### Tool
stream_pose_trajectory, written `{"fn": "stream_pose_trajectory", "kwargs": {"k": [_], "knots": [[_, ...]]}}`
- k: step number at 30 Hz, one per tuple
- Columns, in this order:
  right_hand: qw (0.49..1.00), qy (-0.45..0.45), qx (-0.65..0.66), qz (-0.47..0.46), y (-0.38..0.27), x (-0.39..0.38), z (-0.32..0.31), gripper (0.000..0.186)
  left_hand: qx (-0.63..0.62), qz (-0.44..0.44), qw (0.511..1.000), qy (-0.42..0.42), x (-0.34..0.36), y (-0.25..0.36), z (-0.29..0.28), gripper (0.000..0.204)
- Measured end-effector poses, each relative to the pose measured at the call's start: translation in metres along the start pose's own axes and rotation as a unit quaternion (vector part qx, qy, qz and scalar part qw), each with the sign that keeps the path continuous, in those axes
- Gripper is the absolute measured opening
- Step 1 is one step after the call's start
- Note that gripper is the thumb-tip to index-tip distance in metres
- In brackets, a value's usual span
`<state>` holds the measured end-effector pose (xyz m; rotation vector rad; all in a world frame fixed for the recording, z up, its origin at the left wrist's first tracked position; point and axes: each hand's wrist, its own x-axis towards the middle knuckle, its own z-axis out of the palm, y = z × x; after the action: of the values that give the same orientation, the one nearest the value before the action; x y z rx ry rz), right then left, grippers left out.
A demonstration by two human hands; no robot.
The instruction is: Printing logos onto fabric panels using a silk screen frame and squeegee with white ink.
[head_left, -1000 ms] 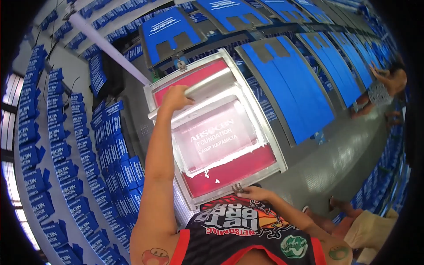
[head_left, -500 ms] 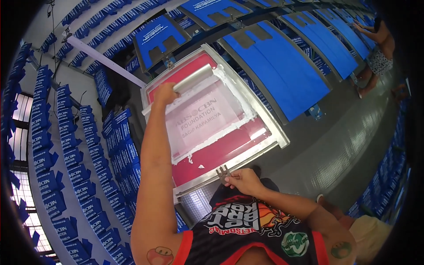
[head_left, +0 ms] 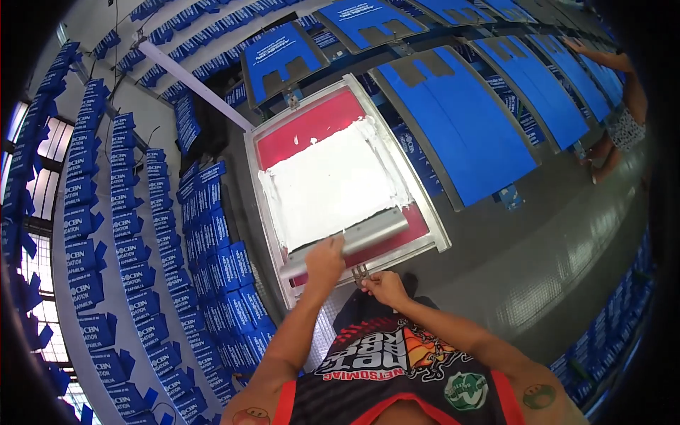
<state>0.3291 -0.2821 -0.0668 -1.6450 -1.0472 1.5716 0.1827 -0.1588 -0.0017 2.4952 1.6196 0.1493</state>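
A silver-framed printing screen (head_left: 440, 237) with red mesh lies in front of me, its middle coated in thick white ink (head_left: 329, 177). My left hand (head_left: 327, 258) is closed on a long metal squeegee (head_left: 379, 228) lying across the lower part of the screen, at the near edge of the white. My right hand (head_left: 382, 289), just right of it, grips a small pronged metal clamp (head_left: 360, 276) at the screen's near edge.
Blue fabric pieces on grey boards (head_left: 474, 149) run in rows behind and to the right. Stacked blue printed pieces (head_left: 227, 276) and hanging rows (head_left: 85, 283) fill the left. A white post (head_left: 191, 81) slants behind the screen. At far right another person (head_left: 623, 120) reaches over a board.
My left hand has drawn the squeegee from the screen's far end down toward me, and white ink now covers the lettering in the middle. My right hand still holds the clamp.
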Motion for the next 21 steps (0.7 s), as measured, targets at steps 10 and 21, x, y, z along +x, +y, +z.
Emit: {"fn": "stream_pose_trajectory", "kwargs": {"k": [10,21], "knots": [[0.999,-0.015,-0.033,0.015,-0.008,-0.009,0.003,0.022,0.027,0.054,0.992,0.110,0.177,-0.093,-0.023,0.024],[0.948,-0.069,-0.304,0.072,-0.108,0.014,-0.087,0.054,-0.097,-0.155,0.977,-0.109,0.127,-0.096,-0.091,0.050]]}}
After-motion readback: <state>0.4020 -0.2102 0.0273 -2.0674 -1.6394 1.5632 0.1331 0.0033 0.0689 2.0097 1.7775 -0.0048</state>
